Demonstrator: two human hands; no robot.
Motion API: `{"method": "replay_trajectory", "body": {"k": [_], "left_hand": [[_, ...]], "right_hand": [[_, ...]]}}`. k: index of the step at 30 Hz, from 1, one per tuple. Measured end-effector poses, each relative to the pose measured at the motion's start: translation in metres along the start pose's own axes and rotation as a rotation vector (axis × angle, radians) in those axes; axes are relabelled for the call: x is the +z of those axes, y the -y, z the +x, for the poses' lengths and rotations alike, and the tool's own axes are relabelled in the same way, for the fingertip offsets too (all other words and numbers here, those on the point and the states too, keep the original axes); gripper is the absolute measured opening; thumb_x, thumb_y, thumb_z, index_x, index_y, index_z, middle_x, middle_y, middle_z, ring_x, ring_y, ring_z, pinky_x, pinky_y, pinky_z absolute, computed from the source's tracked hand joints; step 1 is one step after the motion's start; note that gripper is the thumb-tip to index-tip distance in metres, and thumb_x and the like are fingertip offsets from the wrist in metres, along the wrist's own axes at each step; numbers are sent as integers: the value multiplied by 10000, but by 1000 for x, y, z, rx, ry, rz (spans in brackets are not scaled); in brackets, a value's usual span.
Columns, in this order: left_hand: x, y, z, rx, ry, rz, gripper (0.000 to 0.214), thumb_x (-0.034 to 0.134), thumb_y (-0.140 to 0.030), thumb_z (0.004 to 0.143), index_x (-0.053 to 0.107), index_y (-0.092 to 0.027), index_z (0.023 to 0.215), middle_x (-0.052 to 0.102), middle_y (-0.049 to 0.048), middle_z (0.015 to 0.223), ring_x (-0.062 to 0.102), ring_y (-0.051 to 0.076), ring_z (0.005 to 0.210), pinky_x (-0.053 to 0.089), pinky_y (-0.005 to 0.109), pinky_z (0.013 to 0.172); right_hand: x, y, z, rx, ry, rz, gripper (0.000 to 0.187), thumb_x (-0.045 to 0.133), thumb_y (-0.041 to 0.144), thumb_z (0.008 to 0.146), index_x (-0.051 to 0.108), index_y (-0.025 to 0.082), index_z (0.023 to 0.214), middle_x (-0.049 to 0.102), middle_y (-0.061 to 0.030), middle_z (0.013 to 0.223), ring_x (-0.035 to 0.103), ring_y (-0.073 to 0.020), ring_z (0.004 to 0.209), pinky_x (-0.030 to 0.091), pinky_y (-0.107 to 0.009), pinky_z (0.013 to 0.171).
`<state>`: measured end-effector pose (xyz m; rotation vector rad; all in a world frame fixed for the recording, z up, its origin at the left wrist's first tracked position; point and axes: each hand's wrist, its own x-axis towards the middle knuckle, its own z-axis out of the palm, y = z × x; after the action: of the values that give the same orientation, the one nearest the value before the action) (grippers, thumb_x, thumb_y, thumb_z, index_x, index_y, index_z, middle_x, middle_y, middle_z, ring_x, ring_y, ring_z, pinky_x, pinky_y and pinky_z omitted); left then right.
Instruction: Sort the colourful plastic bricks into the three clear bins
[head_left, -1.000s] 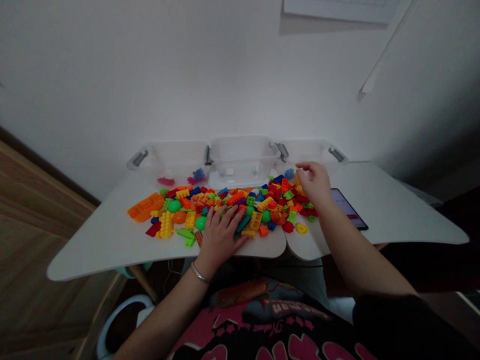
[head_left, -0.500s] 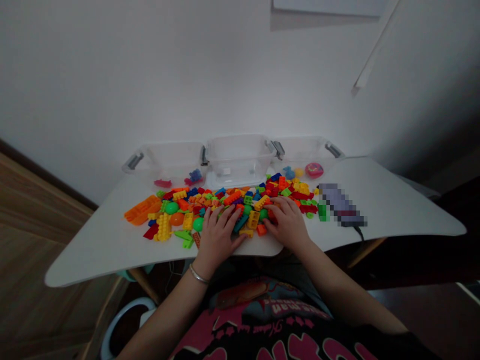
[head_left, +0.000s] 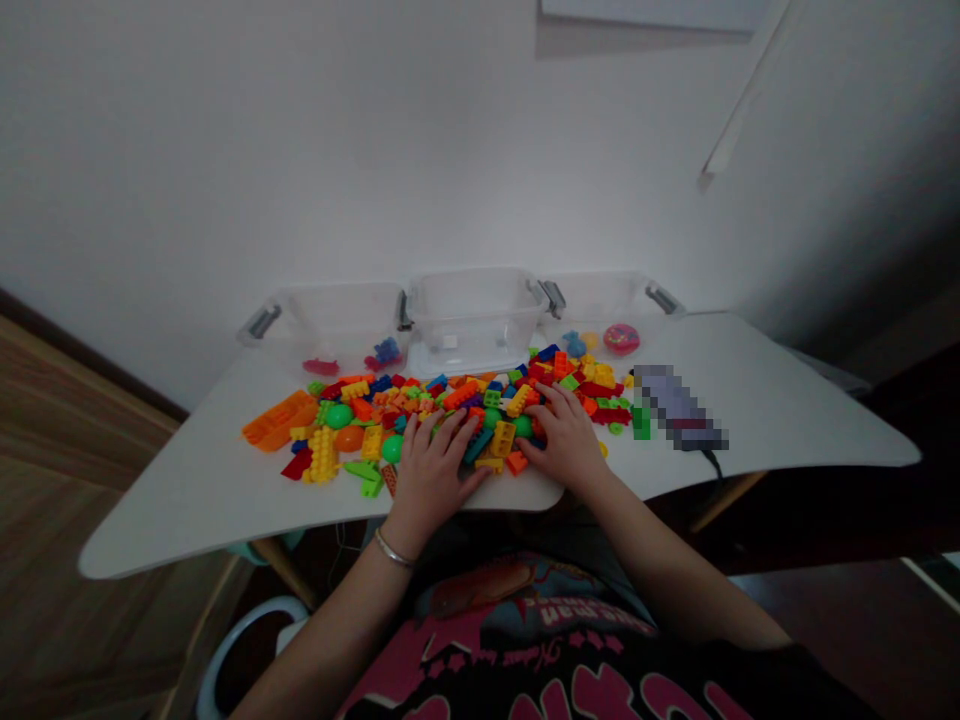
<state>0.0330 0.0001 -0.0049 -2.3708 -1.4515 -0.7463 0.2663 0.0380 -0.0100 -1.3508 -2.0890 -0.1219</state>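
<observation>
A: Setting?

B: White wall, wood-panelled floor down the left, and a curved white table (head_left: 172, 510) across the person's lap. Nearest is a dark T-shirt with pink print (head_left: 525, 640), then two bare forearms.

A: Hands?

B: The left hand (head_left: 435, 475), metal bangle (head_left: 393, 549) at the wrist, lies open on the near edge of the heap, fingers spread. The right hand (head_left: 564, 440) is open too, fingers curved down over the bricks just beside it. Neither shows a clear grip.

A: What's just changed?

B: The right hand, raised over the far side a second ago, is now down, so both hands are on the heap together.

A: Where are the bricks?

B: Plastic building bricks (head_left: 322, 455) lie in a loose, many-coloured heap mid-table, under and between the hands. It runs left to a large orange piece (head_left: 279, 420).

A: Farther off?

B: Three clear plastic bins (head_left: 472, 320) with grey clips line the far edge. A pink disc (head_left: 621, 338) sits at the far right.

A: Hard to read?

B: Anything under the palms is hidden. I can't tell whether the pink and blue pieces (head_left: 386, 351) are inside the left bin. The flat device (head_left: 679, 405) on the right is pixelated.
</observation>
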Motion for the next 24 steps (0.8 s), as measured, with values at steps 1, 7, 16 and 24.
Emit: {"method": "replay_trajectory", "body": {"k": [1, 7, 16, 24], "left_hand": [[0, 0, 0, -1, -1, -2, 654, 647, -517, 841, 507, -236, 1415, 587, 88, 1386, 458, 345, 1289, 275, 604, 1142], [0, 0, 0, -1, -4, -9, 662, 645, -520, 840, 501, -239, 1421, 588, 87, 1383, 455, 344, 1291, 272, 608, 1144], [-1, 0, 1, 3, 11, -7, 639, 630, -516, 852, 503, -242, 1414, 588, 92, 1382, 461, 346, 1282, 268, 607, 1141], [-2, -1, 1, 4, 8, -3, 635, 640, -517, 846, 519, -228, 1399, 584, 86, 1391, 456, 345, 1286, 260, 599, 1147]], "right_hand": [[1, 0, 0, 1, -5, 5, 371, 730, 317, 722, 689, 180, 1064, 527, -153, 1417, 403, -365, 1363, 389, -561, 1114], [1, -4, 0, -39, -45, 2, 339, 740, 323, 703, 699, 170, 1003, 587, -143, 1356, 447, -353, 1322, 387, -540, 1118], [3, -5, 0, -18, -37, -6, 377, 762, 362, 703, 696, 195, 1035, 591, -140, 1349, 428, -366, 1340, 374, -591, 1107], [1, -4, -1, -57, -45, -6, 370, 752, 362, 714, 701, 196, 1040, 589, -125, 1365, 436, -357, 1339, 348, -587, 1129]]}}
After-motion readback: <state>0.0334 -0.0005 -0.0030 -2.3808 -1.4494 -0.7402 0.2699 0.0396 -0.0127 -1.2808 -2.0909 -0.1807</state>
